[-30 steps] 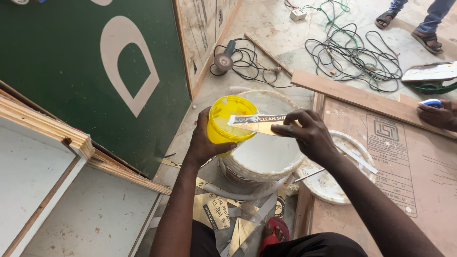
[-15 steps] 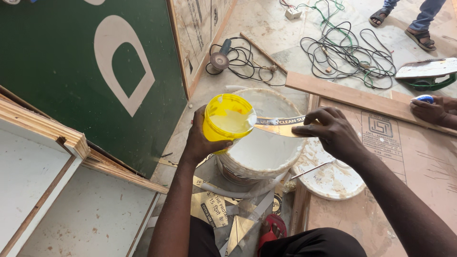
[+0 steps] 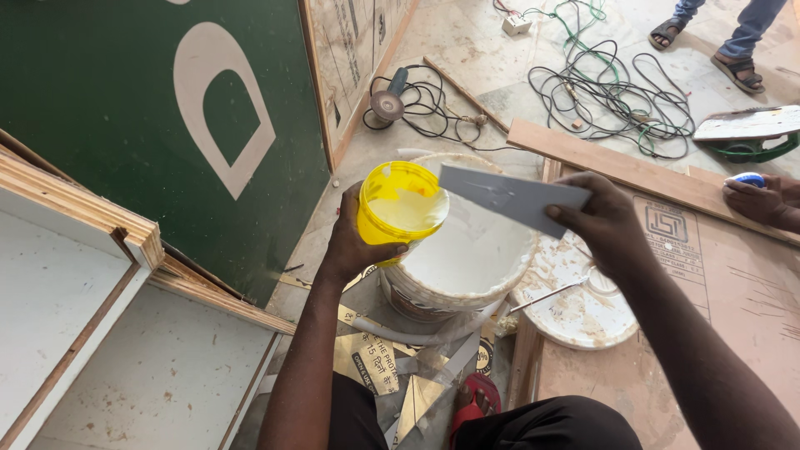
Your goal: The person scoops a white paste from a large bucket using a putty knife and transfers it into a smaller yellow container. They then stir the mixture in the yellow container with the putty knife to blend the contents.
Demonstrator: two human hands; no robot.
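While left hand [image 3: 354, 242] grips yellow tub [image 3: 402, 208], right hand [image 3: 604, 221] pinches grey scraper [image 3: 512, 197], green sign [image 3: 150, 125] beside.

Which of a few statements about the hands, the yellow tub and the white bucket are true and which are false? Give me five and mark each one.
1. The left hand holds a yellow tub. True.
2. The right hand holds a paintbrush. False: it grips a flat grey scraper blade.
3. The yellow tub is held over the rim of the white bucket. True.
4. The bucket's lid is shut on top of it. False: a round white lid lies on the floor beside it.
5. Another person's hand rests on the board at right. True.
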